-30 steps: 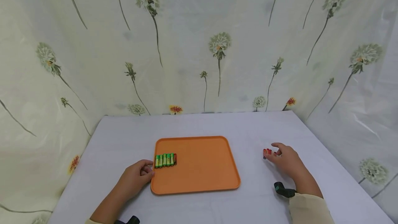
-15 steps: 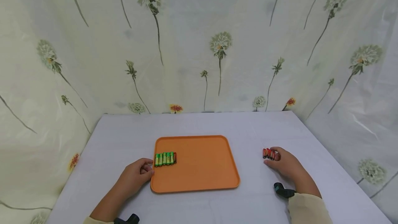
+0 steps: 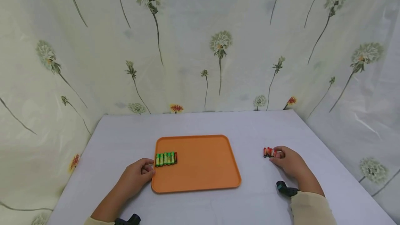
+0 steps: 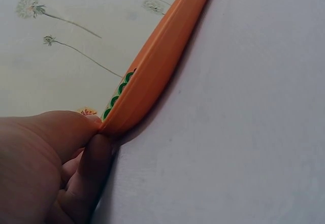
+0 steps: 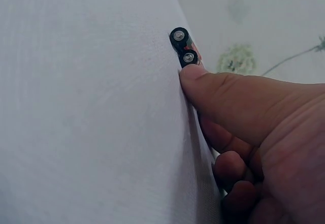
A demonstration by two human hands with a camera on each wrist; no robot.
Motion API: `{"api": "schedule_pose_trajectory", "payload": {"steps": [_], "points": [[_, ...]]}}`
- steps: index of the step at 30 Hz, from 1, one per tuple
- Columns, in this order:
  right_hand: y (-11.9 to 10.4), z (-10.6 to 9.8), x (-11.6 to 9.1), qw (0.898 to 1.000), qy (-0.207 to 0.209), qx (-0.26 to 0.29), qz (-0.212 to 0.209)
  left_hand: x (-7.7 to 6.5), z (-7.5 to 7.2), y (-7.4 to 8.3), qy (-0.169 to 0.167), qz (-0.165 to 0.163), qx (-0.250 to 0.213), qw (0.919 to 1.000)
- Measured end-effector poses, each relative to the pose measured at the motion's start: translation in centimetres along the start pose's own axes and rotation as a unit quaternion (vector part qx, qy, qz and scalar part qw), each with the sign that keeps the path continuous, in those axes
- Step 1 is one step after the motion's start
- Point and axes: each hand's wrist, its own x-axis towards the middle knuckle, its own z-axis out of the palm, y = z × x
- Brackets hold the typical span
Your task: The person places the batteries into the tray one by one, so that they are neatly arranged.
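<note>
An orange tray (image 3: 203, 166) lies on the white table. My left hand (image 3: 136, 177) pinches its left rim between thumb and finger; the left wrist view shows the grip at the tray wall (image 4: 157, 66). Several green batteries (image 3: 165, 159) stand in a row along the tray's left side, with one red battery (image 3: 176, 158) at the row's right end. Right of the tray, several red batteries (image 3: 268, 152) lie side by side on the cloth. There my right hand (image 3: 290, 161) pinches the rightmost one; in the right wrist view its thumb covers part of the batteries (image 5: 184, 46).
A white cloth (image 3: 212, 207) covers the table. Behind and on both sides hangs a curtain (image 3: 184, 44) printed with dandelions. Each wrist carries a black device, such as the one (image 3: 285, 189) by the right sleeve.
My right hand's fingers have closed in on the red batteries and drawn to the rightmost one, leaving the others more in sight. My left hand stays at the tray rim.
</note>
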Motion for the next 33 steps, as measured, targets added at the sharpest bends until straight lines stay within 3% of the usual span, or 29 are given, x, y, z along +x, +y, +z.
{"api": "schedule_pose_trajectory", "payload": {"steps": [15, 33], "points": [[0.20, 0.25, -0.13, 1.000, 0.004, -0.010, -0.008, -0.10, 0.04, -0.06, 0.002, 0.002, 0.004, 1.0000], [-0.48, 0.62, 0.20, 0.998, 0.060, 0.019, -0.012, -0.22, -0.16, 0.22, 0.000, 0.001, 0.009, 1.0000]]}}
